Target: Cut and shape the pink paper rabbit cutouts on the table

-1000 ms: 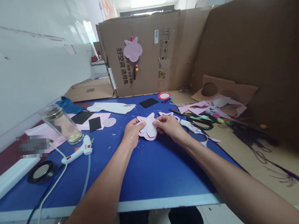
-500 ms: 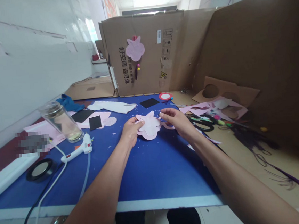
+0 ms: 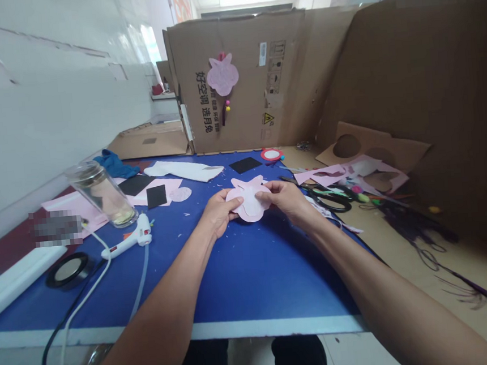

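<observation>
Both my hands hold a pale pink cut-out shape with two ears (image 3: 249,200) just above the blue table surface (image 3: 243,273). My left hand (image 3: 217,212) pinches its left edge, fingers closed on it. My right hand (image 3: 285,197) grips its right edge with thumb and fingers. A similar pink shape with beads (image 3: 223,75) hangs on the upright cardboard box (image 3: 251,79) behind.
A white glue gun (image 3: 129,243) with its cable lies to the left, beside a glass jar (image 3: 102,195) and a black round tape roll (image 3: 68,270). Black scissors (image 3: 328,198), pink scraps (image 3: 345,172) and cardboard pieces (image 3: 372,145) lie to the right. Black squares (image 3: 156,196) and white cloth (image 3: 183,171) sit farther back.
My right hand let go of the pink shape half a second ago and reached right, then came back and gripped its right edge again. The left hand kept hold throughout.
</observation>
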Demonstrator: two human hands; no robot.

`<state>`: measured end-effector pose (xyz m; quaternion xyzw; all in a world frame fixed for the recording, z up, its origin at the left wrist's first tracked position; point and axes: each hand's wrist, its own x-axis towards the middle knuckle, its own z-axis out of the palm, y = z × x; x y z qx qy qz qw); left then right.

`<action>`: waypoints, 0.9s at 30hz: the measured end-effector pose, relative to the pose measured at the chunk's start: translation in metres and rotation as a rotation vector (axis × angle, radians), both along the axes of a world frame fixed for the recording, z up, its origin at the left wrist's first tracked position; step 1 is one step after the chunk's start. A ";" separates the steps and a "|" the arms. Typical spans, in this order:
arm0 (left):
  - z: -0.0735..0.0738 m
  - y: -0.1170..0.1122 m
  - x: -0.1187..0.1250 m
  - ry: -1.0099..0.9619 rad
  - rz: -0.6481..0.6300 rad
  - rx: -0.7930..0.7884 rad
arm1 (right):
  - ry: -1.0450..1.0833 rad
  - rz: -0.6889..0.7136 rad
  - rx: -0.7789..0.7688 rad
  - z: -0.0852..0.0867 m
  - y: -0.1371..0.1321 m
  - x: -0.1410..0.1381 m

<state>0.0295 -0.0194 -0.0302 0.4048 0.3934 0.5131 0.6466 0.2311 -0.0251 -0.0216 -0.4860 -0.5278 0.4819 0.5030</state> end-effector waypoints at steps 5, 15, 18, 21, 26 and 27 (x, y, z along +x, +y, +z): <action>-0.002 -0.001 0.001 0.035 -0.016 0.013 | -0.014 -0.010 -0.011 0.002 0.000 0.000; 0.001 -0.003 0.005 0.033 -0.014 0.021 | 0.020 -0.011 -0.018 0.003 -0.003 -0.002; 0.001 -0.003 0.006 0.031 -0.011 0.017 | 0.015 0.000 -0.020 0.003 -0.002 -0.002; -0.001 -0.003 0.007 0.033 0.003 0.011 | 0.021 0.020 -0.024 0.001 -0.001 -0.002; -0.003 -0.004 0.008 0.061 0.005 0.015 | 0.009 0.055 -0.013 0.003 -0.003 -0.002; -0.003 -0.005 0.008 0.067 -0.005 0.018 | 0.011 0.056 -0.006 0.003 -0.004 -0.003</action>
